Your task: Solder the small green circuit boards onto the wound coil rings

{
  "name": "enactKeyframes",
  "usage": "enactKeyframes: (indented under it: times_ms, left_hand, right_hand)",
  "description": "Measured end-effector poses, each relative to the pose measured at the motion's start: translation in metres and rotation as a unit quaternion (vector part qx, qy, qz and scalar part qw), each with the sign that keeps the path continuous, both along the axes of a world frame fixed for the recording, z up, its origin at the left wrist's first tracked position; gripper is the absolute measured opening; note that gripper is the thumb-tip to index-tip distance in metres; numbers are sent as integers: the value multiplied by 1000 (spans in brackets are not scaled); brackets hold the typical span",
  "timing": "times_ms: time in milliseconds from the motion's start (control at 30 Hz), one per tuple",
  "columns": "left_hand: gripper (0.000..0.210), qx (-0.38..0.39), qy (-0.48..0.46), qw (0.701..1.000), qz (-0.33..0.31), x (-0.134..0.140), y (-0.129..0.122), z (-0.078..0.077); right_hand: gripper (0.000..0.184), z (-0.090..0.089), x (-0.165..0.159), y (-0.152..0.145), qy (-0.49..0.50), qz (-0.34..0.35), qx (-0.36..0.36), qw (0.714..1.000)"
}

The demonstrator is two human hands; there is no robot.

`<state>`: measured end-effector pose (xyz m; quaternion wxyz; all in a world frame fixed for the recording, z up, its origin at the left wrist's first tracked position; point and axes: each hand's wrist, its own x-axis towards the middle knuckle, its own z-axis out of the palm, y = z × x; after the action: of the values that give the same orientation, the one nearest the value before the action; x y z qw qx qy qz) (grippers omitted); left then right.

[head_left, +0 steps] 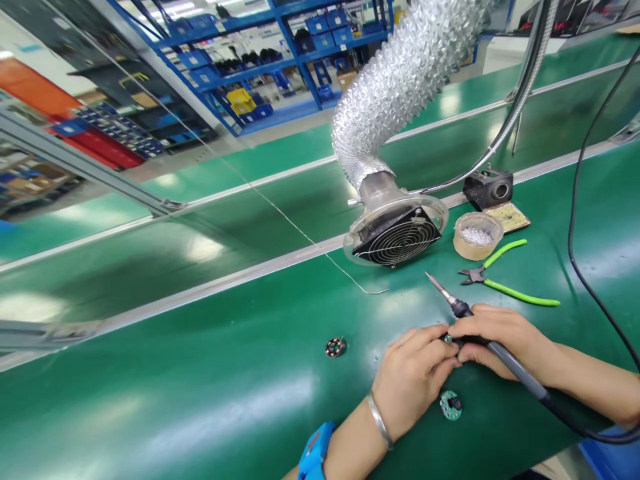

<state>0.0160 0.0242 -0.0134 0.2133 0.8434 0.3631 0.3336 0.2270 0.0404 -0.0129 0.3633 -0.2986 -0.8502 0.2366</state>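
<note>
My left hand (410,370) is closed, its fingertips pinching a small green circuit board (448,339) that is mostly hidden. Fingertips of my right hand (505,337) meet it at the same piece. That right hand also holds a soldering iron (517,370), whose grey handle runs under the palm and whose bare tip points up and left, away from the board. Below the hands a round green circuit board (451,405) with a black part on it lies on the bench. A small ring with copper coils (335,347) rests to the left.
A fume extractor with a round grille (397,239) hangs above the green bench (225,393) on a silver duct (400,80). Green-handled cutters (520,291), a round tub (477,237) of metal shavings and a black iron holder (489,189) stand right. Solder wire (300,230) stretches in from upper left.
</note>
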Motion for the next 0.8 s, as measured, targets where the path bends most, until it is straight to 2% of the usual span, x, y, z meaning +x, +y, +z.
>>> enactKeyframes:
  times_ms: [67,133,200,267,367,433,500,567,633,700,800]
  left_hand:
    - [7,7,4,1000,-9,1,3,-1]
    - [6,-24,-23,999,-1,3,5,-3]
    - [7,-112,-73,991,31,3,7,-4]
    - [7,-199,-116,971,64,1,9,-2]
    - [7,-253,-135,956,62,-10,10,11]
    - [6,-254,-80,963,25,-22,8,21]
    - [3,-230,14,973,-18,-33,3,27]
    - [7,-195,84,976,-47,-40,-4,29]
    - [12,-168,117,977,-59,-41,-11,28]
    - [21,-152,142,976,-56,-39,-16,26]
    - [48,-128,183,973,-59,-29,-19,25]
  right_hand:
    - [25,-3,2,3,2,2,-14,1000]
    - [37,-5,5,6,-1,8,-31,999]
    - [46,-7,8,7,-11,16,-39,999]
    - [46,-7,10,7,-25,23,-35,999]
    - [40,-5,12,5,-29,24,-16,999]
    - [39,-3,12,4,-21,19,-1,1000]
    - [39,-1,11,4,-8,6,21,1000]
    - [36,1,10,6,7,-21,45,999]
    - [32,3,13,10,24,-65,67,995]
    - [27,5,19,14,41,-115,80,989]
    - [20,8,35,16,64,-194,85,975]
